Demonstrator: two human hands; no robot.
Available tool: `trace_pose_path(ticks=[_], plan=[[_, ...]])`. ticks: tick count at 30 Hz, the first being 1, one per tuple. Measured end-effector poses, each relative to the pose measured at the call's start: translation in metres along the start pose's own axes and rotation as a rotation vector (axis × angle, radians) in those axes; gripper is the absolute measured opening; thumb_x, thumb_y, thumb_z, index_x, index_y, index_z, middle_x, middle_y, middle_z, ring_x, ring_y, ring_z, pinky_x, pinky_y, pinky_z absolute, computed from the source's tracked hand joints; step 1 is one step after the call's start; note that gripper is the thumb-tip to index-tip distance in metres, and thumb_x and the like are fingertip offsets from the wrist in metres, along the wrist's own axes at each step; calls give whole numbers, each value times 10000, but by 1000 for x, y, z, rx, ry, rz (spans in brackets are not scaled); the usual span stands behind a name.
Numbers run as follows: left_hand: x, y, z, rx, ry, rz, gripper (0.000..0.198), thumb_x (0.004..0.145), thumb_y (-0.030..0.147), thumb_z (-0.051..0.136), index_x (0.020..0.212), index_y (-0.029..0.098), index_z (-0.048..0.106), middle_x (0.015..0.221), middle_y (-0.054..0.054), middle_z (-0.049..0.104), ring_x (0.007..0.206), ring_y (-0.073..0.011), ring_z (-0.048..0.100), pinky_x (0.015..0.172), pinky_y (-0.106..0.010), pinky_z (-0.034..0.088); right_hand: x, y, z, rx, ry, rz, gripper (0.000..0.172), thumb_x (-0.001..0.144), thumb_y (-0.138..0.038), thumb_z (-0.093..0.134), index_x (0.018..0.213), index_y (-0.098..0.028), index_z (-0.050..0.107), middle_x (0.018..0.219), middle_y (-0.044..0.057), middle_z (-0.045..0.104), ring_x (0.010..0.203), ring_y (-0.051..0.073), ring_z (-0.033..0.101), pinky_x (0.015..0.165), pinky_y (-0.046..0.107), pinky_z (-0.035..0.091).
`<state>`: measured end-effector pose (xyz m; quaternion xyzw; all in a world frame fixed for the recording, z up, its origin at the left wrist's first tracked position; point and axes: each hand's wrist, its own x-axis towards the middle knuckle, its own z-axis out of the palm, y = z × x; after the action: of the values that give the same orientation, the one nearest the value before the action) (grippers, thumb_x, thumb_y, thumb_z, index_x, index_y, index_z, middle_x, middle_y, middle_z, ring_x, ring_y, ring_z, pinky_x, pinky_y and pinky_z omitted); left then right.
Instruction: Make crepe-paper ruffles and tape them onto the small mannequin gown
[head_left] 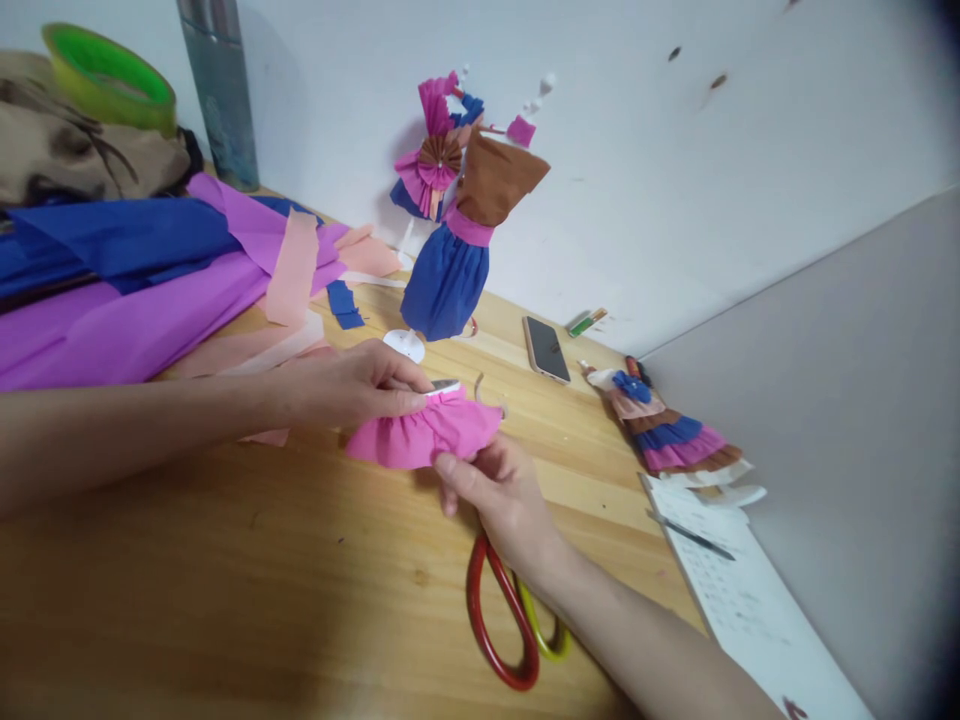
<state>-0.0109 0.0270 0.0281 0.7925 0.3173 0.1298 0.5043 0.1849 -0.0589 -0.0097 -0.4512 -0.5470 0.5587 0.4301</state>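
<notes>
Between my hands is a gathered pink crepe-paper ruffle [409, 438], shaped like a small skirt, with a white strip along its top. My left hand [367, 385] pinches that top edge with thumb and fingers. Lower down, my right hand [499, 490] has its thumb on the ruffle's bottom edge, fingers curled behind it. Under my right wrist lie scissors with a red and a yellow-green handle [501, 655]; their blades are hidden. Just behind the ruffle stands a doll-sized figure in a brown top [495, 180] and blue skirt [448, 280] beside a round white base [404, 346].
Blue and purple crepe sheets [127, 240] with peach strips [292, 268] cover the left. A bottle [225, 110] and a green tape roll [112, 80] stand behind. To the right are a phone [547, 348], a tiered-dress doll [671, 430], and a notebook [765, 610] with a pen [697, 538].
</notes>
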Motion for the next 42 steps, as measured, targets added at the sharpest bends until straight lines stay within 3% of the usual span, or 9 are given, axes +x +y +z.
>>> trace_pose_path(ticks=[6, 12, 17, 21, 26, 29, 33, 38, 42], plan=[[1, 2, -1, 108, 4, 94, 305, 903, 322, 513, 704, 134, 646, 593, 26, 482, 565, -93, 394, 498, -212, 254, -1, 3, 0, 116, 54, -50, 295, 818, -436, 736, 700, -192, 621, 437, -63, 518, 390, 83, 415, 462, 238, 337], [-2, 7, 0, -3, 31, 32, 313, 884, 349, 548, 665, 145, 640, 539, 30, 473, 529, -97, 394, 496, -225, 256, 1, 1, 1, -28, -51, 31, 466, 794, -503, 727, 495, -189, 555, 423, -22, 517, 399, 88, 432, 456, 246, 362], [-3, 8, 3, -159, 33, 22, 281, 845, 347, 595, 657, 149, 665, 512, 30, 486, 540, -110, 450, 531, -218, 329, 2, -4, 3, -75, -139, 31, 513, 785, -590, 690, 495, -191, 550, 449, -18, 490, 425, 95, 428, 425, 235, 389], [-1, 6, -1, -151, 19, 23, 289, 863, 351, 565, 705, 135, 675, 575, 15, 524, 619, -133, 511, 563, -216, 357, 5, -10, -11, -40, -313, 83, 473, 773, -638, 687, 662, -187, 596, 529, -38, 479, 445, 89, 431, 421, 220, 416], [2, -3, -10, -33, -49, 112, 260, 849, 338, 593, 797, 122, 728, 610, 8, 543, 573, -110, 447, 518, -215, 310, 17, -30, -51, -255, -773, 332, 367, 773, -511, 745, 801, -151, 683, 707, 20, 632, 604, 125, 598, 565, 244, 514], [1, -6, -11, -29, -136, 116, 276, 865, 346, 587, 878, 130, 757, 570, 18, 485, 531, -98, 391, 477, -214, 251, 24, -32, -69, -266, -655, 304, 424, 755, -553, 752, 819, -135, 729, 743, 47, 703, 653, 141, 642, 612, 245, 533], [0, -7, -9, 8, -180, 78, 284, 891, 341, 570, 944, 137, 760, 579, 24, 485, 538, -90, 379, 484, -201, 244, 29, -19, -71, 16, -426, 438, 671, 680, -731, 724, 879, -92, 768, 765, 144, 773, 676, 212, 743, 584, 254, 575], [1, -8, -8, 54, -204, 101, 322, 922, 367, 536, 1007, 153, 762, 648, 12, 562, 584, -100, 431, 535, -202, 298, 28, -17, -62, 199, -395, 530, 779, 626, -849, 661, 796, -98, 776, 719, 156, 777, 639, 242, 758, 552, 272, 589], [-1, -6, -7, 105, -177, 120, 288, 904, 332, 552, 979, 172, 780, 670, 13, 614, 581, -101, 461, 538, -201, 313, 29, -21, -59, 255, -236, 515, 657, 541, -791, 771, 669, -146, 757, 592, 69, 728, 506, 186, 686, 492, 275, 572]])
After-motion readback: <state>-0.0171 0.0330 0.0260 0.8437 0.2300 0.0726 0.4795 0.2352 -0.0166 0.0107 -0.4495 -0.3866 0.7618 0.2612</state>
